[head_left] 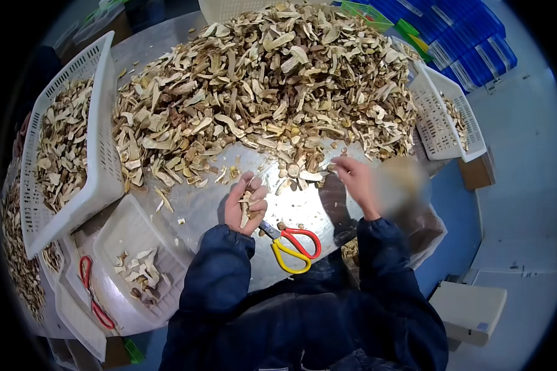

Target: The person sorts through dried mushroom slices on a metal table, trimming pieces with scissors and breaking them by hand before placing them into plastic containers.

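Apparently much remains: tan mushroom-like slices (266, 86) heaped on grey metal table (199, 207), few in shallow white plastic tray (129, 226). Left hand (236, 211) curled round several; right hand (358, 182) at heap's edge, grip unclear.

I can read no words, numbers or brands anywhere. White label strips (440, 54) stand on the blue crates (473, 31) beyond my worktop's (303, 211) far right corner, too small to make out; so is the small bluish patch (482, 326) on the pale box (467, 303) off its near right corner.
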A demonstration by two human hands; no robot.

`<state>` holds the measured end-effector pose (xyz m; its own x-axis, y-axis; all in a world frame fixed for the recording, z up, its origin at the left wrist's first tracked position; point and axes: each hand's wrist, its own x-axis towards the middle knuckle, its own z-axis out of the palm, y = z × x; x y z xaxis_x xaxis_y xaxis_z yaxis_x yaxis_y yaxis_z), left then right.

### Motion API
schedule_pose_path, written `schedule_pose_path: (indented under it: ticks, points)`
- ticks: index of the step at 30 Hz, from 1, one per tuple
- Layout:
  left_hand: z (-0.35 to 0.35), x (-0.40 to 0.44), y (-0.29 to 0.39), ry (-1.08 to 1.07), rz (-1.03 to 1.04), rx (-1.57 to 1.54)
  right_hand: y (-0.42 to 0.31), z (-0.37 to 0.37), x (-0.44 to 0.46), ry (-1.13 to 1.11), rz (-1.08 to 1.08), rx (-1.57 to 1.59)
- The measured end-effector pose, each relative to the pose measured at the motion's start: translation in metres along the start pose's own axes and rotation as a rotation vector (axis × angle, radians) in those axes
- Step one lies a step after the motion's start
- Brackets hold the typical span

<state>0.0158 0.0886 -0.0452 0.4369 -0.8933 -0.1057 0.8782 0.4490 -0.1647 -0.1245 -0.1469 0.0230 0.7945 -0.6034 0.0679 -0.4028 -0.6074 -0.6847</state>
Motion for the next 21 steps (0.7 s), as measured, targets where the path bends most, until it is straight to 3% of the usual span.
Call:
schedule_pose_path:
  ticks: [1, 3, 6, 10, 13, 14, 17, 18, 20, 21]
  points:
    - [-0.001, 0.000, 0.000, -0.013, -0.009, 0.007, 0.002, 0.012, -0.002, 0.017, -0.106, -0.002]
    - [-0.006, 0.000, -0.001, -0.037, -0.027, 0.022, -0.012, 0.023, -0.011, -0.057, -0.053, -0.126]
    - [-0.010, 0.000, -0.007, -0.005, -0.041, 0.127, -0.015, 0.051, -0.019, 0.085, -0.205, -0.369]
    - [0.002, 0.000, -0.016, 0.071, -0.058, 0.285, -0.016, 0.054, -0.018, 0.065, -0.005, -0.128]
    - [0.012, 0.000, -0.020, 0.024, -0.096, 0.357, -0.033, 0.043, -0.020, -0.160, 0.159, 0.499]
    - [0.015, 0.000, -0.020, 0.049, -0.104, 0.380, -0.045, 0.034, -0.021, -0.272, 0.132, 0.551]
    - [0.012, 0.000, -0.021, 0.059, -0.114, 0.342, -0.036, 0.025, -0.010, -0.045, 0.067, 0.407]
    - [0.011, -0.001, -0.022, 0.093, -0.100, 0.317, -0.026, 0.019, -0.003, 0.063, 0.008, 0.094]
    - [0.015, -0.002, -0.022, 0.229, -0.079, 0.265, 0.006, 0.020, 0.002, 0.094, -0.063, -0.136]
    - [0.008, -0.001, -0.019, 0.183, -0.106, 0.213, 0.012, 0.021, 0.003, 0.082, -0.088, -0.184]
